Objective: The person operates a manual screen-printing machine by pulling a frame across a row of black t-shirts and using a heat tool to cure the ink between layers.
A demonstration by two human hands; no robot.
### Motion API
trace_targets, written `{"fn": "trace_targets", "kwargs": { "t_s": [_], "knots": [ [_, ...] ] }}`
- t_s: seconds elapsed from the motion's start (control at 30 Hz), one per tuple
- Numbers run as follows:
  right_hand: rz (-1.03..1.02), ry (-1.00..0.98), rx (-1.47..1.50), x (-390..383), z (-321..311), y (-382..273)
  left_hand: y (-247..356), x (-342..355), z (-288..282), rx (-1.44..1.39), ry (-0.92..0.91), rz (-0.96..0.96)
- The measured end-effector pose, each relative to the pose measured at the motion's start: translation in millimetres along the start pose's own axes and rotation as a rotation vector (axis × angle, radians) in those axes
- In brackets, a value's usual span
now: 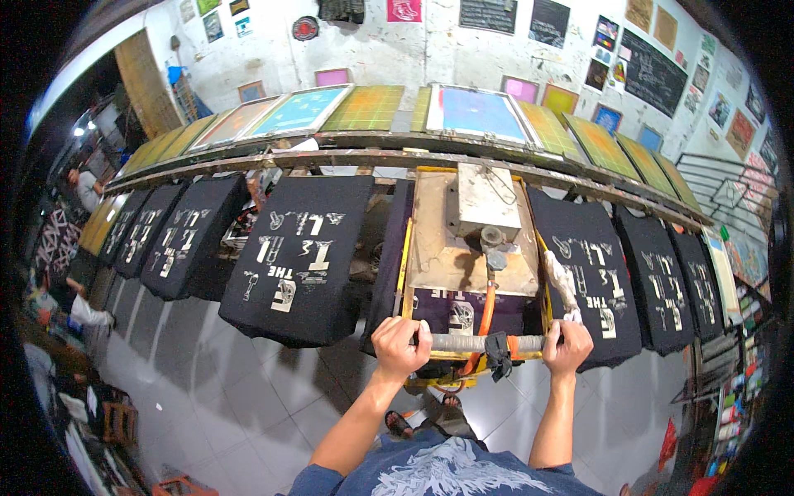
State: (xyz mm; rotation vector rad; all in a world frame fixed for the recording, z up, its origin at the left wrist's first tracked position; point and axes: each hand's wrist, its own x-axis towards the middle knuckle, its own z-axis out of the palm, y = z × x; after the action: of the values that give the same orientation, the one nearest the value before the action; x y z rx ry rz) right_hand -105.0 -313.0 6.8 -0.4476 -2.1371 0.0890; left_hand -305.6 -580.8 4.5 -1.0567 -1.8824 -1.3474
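My left hand (pixel 401 345) is closed round the left end of a grey-wrapped handlebar (pixel 456 343). On the bar's right end my right hand (pixel 568 345) has its fingers wrapped the same way. The bar belongs to a yellow-framed heater with a flat, stained metal hood (pixel 428 231), what looks like a flash dryer. A metal box (pixel 490 200) and an orange hose (pixel 489 307) sit on it. Black tape or cloth (pixel 499 355) is tied at the bar's middle. Beneath the hood lies a black printed T-shirt (pixel 426 304), mostly hidden.
Black T-shirts with white prints lie on boards to the left (pixel 322 215) and right (pixel 612 256), several in a row. Behind them runs a long rail (pixel 397 155) with printing screens (pixel 480 114) leaning beyond it. Other people stand far left. Grey floor tiles (pixel 223 413) lie below.
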Motion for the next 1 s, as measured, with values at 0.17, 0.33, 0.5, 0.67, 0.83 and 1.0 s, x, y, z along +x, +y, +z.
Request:
{"fn": "trace_targets", "kwargs": {
  "t_s": [0.17,0.33,0.5,0.67,0.83,1.0],
  "knots": [
    [-0.055,0.041,-0.046,-4,0,5,-1,-3,6,0.01,0.028,0.004],
    [-0.095,0.007,-0.005,2,-5,-1,4,-3,3,0.094,0.026,-0.03],
    [-0.085,-0.028,0.049,3,-5,0,4,-5,2,0.095,0.013,-0.054],
    [-0.113,-0.042,0.075,4,-6,2,6,-4,5,0.106,0.048,-0.055],
    [-0.158,-0.02,0.099,4,-3,6,4,-9,9,0.16,0.068,-0.081],
    [-0.192,-0.104,0.179,8,-12,5,10,-11,13,0.178,0.134,-0.112]
  ]
}}
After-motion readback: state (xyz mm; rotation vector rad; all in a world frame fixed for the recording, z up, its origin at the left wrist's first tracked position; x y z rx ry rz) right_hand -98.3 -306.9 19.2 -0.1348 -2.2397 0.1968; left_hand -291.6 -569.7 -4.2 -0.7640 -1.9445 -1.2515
